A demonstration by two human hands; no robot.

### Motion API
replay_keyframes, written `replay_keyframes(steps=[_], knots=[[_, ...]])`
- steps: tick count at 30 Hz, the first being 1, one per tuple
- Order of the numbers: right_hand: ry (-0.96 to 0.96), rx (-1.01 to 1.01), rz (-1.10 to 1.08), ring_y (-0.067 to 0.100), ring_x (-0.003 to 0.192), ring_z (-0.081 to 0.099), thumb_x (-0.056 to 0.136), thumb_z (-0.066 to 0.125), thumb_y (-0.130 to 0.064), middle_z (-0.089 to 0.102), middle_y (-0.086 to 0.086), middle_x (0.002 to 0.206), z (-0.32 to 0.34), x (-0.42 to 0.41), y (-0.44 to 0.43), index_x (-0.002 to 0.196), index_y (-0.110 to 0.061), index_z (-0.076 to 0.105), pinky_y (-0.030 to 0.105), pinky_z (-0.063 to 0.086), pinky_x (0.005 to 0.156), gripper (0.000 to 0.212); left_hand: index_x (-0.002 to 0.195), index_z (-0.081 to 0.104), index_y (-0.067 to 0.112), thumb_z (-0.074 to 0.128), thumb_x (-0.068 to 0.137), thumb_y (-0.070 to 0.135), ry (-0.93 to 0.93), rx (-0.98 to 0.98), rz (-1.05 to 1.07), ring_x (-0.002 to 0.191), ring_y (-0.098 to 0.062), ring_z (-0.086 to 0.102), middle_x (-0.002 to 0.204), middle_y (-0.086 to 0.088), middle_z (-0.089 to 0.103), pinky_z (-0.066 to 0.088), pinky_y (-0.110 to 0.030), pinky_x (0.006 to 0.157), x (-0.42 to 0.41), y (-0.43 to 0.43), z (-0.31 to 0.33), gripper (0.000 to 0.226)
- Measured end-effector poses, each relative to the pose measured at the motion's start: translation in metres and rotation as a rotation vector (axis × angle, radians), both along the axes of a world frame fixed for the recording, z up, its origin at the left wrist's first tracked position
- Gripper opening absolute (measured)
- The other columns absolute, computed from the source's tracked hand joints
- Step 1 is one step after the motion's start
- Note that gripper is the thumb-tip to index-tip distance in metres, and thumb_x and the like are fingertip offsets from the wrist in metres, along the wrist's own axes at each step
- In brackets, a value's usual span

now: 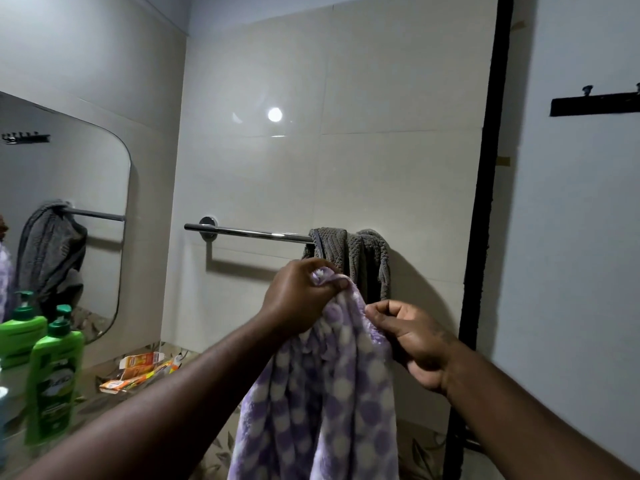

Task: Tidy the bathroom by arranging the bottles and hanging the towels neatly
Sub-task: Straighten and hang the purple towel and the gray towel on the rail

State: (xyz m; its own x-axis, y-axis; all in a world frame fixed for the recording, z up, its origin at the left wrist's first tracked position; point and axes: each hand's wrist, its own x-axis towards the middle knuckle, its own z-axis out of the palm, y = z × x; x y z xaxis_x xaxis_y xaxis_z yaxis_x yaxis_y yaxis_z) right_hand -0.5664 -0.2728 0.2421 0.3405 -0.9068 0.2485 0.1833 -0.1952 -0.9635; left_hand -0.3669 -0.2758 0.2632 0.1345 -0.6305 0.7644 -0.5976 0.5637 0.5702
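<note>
Just below the chrome towel rail (249,233), the left hand (298,299) grips the bunched top of a purple towel (332,393) with white spots, fingers curled round the fabric. The right hand (412,341), lower and right of the rail's middle, pinches the same towel's edge. The towel hangs from both hands, clear of the rail. A grey towel (363,258) drapes over the rail's right end. Green bottles (55,379) stand on the desk (104,403), well left of and below the rail.
</note>
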Motion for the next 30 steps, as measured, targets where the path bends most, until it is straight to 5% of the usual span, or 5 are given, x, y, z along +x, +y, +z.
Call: replay_keyframes(steps=[9, 13, 17, 22, 30], knots=[[-0.120, -0.139, -0.198, 0.013, 0.057, 0.067, 0.091, 0.070, -0.009, 0.073, 0.008, 0.069, 0.009, 0.030, -0.001, 0.081, -0.007, 0.067, 0.024, 0.056, 0.053, 0.011, 0.115, 0.074, 0.021, 0.088, 0.079, 0.035, 0.008, 0.296, -0.454, 0.094, -0.009, 0.072, 0.101, 0.003, 0.078, 0.059, -0.035, 0.091, -0.012, 0.007, -0.008, 0.041], [-0.271, -0.067, -0.079, 0.018, 0.064, 0.071, 0.094, 0.065, -0.011, 0.074, 0.012, 0.078, 0.017, 0.028, -0.002, 0.091, -0.007, 0.064, 0.031, 0.060, 0.059, 0.006, 0.081, 0.068, 0.013, 0.081, 0.085, 0.042, -0.104, 0.194, -0.269, 0.063, -0.003, 0.047, 0.070, 0.011, 0.060, 0.040, -0.027, 0.060, -0.013, 0.009, -0.001, 0.031], [-0.154, 0.008, 0.041, 0.026, 0.082, 0.069, 0.090, 0.067, -0.014, 0.073, 0.019, 0.096, 0.000, 0.017, -0.001, 0.105, -0.006, 0.065, 0.039, 0.060, 0.077, 0.018, 0.087, 0.067, 0.022, 0.077, 0.085, 0.046, 0.037, 0.137, -0.114, 0.065, 0.004, 0.052, 0.072, 0.013, 0.063, 0.043, -0.023, 0.065, -0.004, 0.006, -0.003, 0.026], [-0.063, 0.053, -0.172, 0.022, 0.062, 0.068, 0.083, 0.076, -0.008, 0.073, 0.015, 0.078, -0.011, -0.005, -0.001, 0.093, -0.003, 0.068, 0.031, 0.057, 0.054, 0.014, 0.107, 0.074, 0.015, 0.078, 0.083, 0.049, 0.080, 0.154, 0.004, 0.092, -0.007, 0.070, 0.100, -0.001, 0.077, 0.051, -0.024, 0.076, 0.012, 0.004, -0.010, 0.042], [-0.146, -0.163, -0.273, 0.025, 0.066, 0.069, 0.083, 0.075, 0.000, 0.074, 0.014, 0.073, 0.017, 0.024, 0.000, 0.078, -0.005, 0.066, 0.035, 0.062, 0.065, 0.012, 0.114, 0.069, 0.017, 0.087, 0.080, 0.024, 0.063, 0.229, -0.425, 0.086, -0.008, 0.064, 0.105, 0.002, 0.072, 0.054, -0.026, 0.079, -0.023, 0.015, -0.011, 0.039]])
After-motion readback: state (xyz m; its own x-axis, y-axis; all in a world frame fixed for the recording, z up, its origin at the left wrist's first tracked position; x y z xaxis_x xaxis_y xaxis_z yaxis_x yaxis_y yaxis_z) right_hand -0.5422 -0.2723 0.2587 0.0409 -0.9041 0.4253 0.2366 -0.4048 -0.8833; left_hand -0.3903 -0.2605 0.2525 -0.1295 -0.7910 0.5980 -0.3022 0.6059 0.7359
